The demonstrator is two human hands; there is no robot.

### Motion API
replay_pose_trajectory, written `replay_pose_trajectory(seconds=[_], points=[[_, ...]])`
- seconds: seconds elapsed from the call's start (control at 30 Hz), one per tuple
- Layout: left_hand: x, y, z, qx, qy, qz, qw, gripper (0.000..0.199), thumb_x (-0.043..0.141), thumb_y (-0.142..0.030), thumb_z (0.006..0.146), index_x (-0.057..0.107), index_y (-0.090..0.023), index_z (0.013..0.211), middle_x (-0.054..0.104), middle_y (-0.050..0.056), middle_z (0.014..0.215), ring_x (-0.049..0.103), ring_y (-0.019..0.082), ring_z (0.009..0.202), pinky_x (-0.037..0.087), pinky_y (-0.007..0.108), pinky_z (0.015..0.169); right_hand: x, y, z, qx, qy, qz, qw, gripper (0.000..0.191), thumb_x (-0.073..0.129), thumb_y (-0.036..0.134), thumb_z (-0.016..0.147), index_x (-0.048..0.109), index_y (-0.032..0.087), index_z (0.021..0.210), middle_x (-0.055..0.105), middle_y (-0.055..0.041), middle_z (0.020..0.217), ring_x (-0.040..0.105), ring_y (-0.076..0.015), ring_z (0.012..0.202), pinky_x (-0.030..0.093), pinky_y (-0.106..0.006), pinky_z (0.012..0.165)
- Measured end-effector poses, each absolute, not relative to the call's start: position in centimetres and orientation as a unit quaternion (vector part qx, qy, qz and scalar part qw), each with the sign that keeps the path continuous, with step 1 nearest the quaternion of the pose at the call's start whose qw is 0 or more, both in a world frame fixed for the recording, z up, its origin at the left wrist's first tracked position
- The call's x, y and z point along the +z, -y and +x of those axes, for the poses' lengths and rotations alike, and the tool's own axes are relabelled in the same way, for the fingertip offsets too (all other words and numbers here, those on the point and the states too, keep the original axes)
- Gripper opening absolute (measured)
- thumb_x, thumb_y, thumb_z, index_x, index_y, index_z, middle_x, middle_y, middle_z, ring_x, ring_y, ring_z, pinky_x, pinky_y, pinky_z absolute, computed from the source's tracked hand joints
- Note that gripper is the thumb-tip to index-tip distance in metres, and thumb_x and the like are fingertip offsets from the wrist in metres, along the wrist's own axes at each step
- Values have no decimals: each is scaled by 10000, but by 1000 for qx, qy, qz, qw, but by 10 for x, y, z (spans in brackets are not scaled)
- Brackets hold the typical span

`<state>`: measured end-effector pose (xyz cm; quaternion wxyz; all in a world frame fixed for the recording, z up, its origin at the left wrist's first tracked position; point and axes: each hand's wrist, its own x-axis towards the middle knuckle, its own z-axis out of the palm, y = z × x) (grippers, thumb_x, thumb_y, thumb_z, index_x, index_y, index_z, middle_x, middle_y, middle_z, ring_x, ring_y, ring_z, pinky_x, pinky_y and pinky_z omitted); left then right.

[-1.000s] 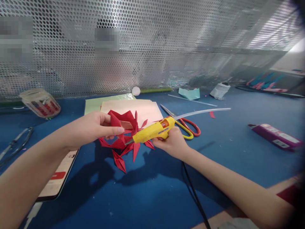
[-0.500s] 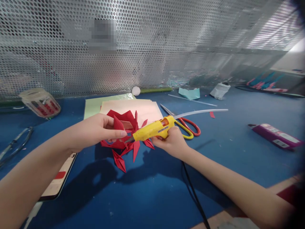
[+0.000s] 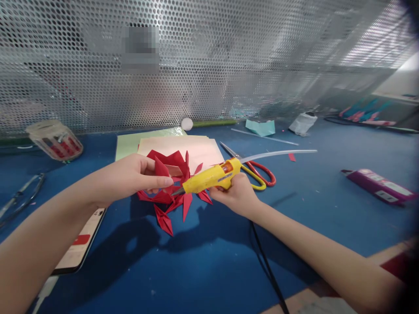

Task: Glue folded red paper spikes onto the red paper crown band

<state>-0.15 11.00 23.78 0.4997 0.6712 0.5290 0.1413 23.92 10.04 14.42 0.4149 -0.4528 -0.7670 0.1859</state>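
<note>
My left hand (image 3: 142,176) pinches a folded piece of red paper (image 3: 160,168) between thumb and fingers. More folded red paper pieces (image 3: 163,219), pointed like petals, lie beneath and around it on the blue table. In my right hand (image 3: 237,194) is a yellow hot glue gun (image 3: 209,176), its fingers wrapped round the handle. The gun's metal nozzle points left, close to my left thumb and the red paper; whether it touches is hard to tell. A clear glue stick (image 3: 281,153) sticks out of its back end.
Scissors (image 3: 271,176) with red and yellow handles lie behind the gun. Cream paper sheets (image 3: 196,146) are stacked behind the red pieces. A phone (image 3: 81,240) lies under my left forearm. A jar (image 3: 55,139) stands back left, a purple packet (image 3: 379,186) right. The gun's black cord (image 3: 270,272) runs towards me.
Hardly anything differs. Both hands keep their holds, and the glue gun's nozzle stays by the red paper. The end of the glue stick sits very slightly further right.
</note>
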Motion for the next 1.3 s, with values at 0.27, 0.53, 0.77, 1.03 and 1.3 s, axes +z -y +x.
replay_pose_trajectory(seconds=[0.27, 0.53, 0.77, 1.03, 1.3], points=[[237, -111, -4, 154, -524, 676, 495, 160, 719, -404, 724, 705, -252, 675, 696, -70, 702, 580, 63, 648, 414, 157, 590, 146, -99, 239, 165, 761, -466, 420, 223, 519, 266, 663, 396, 179, 499, 344, 53, 445, 290, -57, 433, 260, -188, 405], [239, -110, 0, 144, -548, 659, 495, 166, 724, -425, 710, 714, -259, 710, 687, -54, 704, 563, 86, 655, 410, 189, 606, 145, -99, 240, 131, 771, -466, 415, 208, 523, 261, 681, 447, 176, 506, 377, 48, 445, 310, -63, 432, 272, -187, 408], [236, -110, 1, 135, -557, 667, 476, 215, 718, -427, 705, 674, -219, 669, 636, -58, 653, 520, 85, 622, 368, 205, 581, 143, -100, 239, 124, 772, -468, 411, 212, 513, 257, 673, 422, 181, 497, 355, 52, 432, 298, -62, 421, 266, -192, 405], [235, -110, 2, 111, -580, 677, 439, 289, 700, -483, 682, 651, -199, 710, 635, -26, 706, 526, 127, 668, 366, 251, 613, 144, -98, 239, 125, 771, -464, 418, 87, 541, 268, 670, 568, 186, 662, 477, 33, 493, 419, -96, 455, 341, -199, 436], [232, -110, 2, 106, -596, 690, 396, 339, 676, -532, 657, 642, -197, 696, 641, 11, 712, 552, 185, 690, 377, 297, 620, 142, -98, 239, 66, 783, -448, 426, 155, 572, 272, 707, 653, 191, 811, 655, -14, 658, 597, -145, 563, 457, -230, 527]])
